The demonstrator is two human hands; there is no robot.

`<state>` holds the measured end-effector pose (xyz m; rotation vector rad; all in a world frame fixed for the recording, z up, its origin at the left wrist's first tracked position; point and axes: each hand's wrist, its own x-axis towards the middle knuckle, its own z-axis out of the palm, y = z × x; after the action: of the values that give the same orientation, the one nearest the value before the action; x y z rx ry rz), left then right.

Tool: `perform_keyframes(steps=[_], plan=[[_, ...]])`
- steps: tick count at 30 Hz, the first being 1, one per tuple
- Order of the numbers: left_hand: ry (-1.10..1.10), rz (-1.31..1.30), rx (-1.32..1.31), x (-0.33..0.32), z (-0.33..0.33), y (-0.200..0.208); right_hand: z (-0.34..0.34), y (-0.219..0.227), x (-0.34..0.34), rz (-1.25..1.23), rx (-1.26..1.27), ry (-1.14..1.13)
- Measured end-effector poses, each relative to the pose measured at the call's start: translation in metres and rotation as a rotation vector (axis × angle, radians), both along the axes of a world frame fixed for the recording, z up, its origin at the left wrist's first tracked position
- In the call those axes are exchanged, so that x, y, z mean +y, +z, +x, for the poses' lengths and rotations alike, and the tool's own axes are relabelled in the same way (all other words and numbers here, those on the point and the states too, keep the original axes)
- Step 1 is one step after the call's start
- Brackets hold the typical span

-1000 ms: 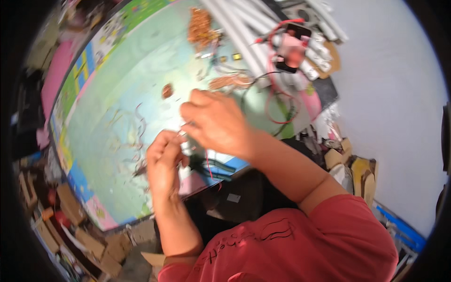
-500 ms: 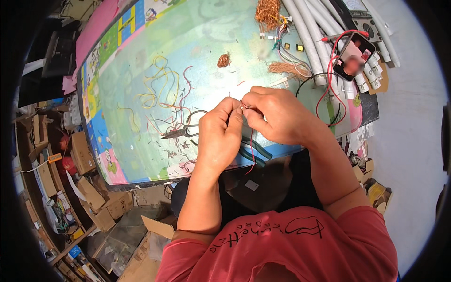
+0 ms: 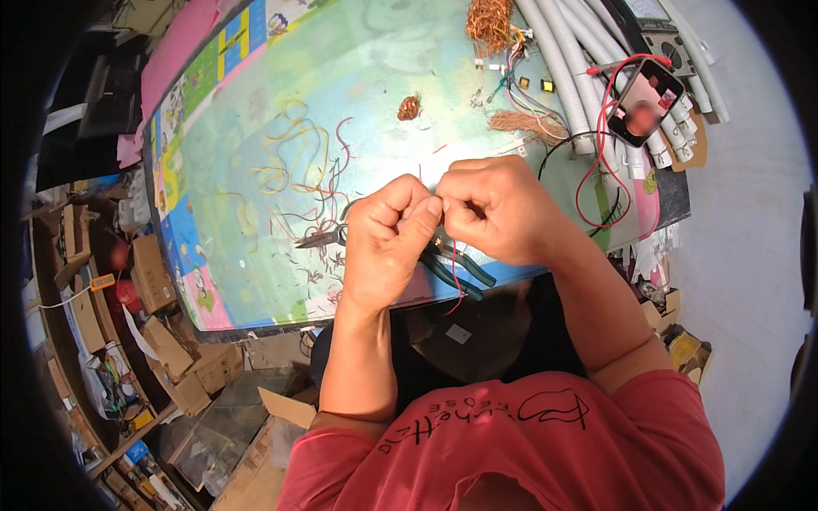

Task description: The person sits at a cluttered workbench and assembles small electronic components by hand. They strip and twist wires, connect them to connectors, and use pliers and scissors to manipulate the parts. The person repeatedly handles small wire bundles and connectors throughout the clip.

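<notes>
Both hands meet over the near part of the table, fingertips almost touching. My left hand (image 3: 383,243) is closed, with thumb and index finger pinched together. Across from it, my right hand (image 3: 503,213) has its fingers curled into a pinch as well. A thin red wire (image 3: 458,272) hangs down from between them, and a short red end pokes up above the left fingers. The part inside the grip is hidden. Beneath the hands lie green-handled pliers (image 3: 460,274). Left of my left hand rest dark scissors (image 3: 319,240), their handles partly covered.
Loose yellow, red and dark wires (image 3: 311,162) lie left. Farther off sit a small copper wire bundle (image 3: 408,107) and a larger copper tangle (image 3: 488,25). White corrugated tubes (image 3: 562,77), a phone (image 3: 645,102) and a meter (image 3: 669,53) occupy the right. Cardboard boxes (image 3: 153,272) stand lower left.
My left hand has shifted slightly left and turned, its fingers curling in more. My right fingers have closed tighter, and more of the pliers shows between the hands.
</notes>
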<state>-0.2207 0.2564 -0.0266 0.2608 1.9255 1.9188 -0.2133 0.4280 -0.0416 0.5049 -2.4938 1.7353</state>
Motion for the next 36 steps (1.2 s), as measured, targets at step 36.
perform_keyframes(steps=[36], plan=[[0.146, 0.504, -0.654, -0.005, 0.0, 0.004, 0.006, -0.008, -0.009, -0.107, -0.077, -0.117]])
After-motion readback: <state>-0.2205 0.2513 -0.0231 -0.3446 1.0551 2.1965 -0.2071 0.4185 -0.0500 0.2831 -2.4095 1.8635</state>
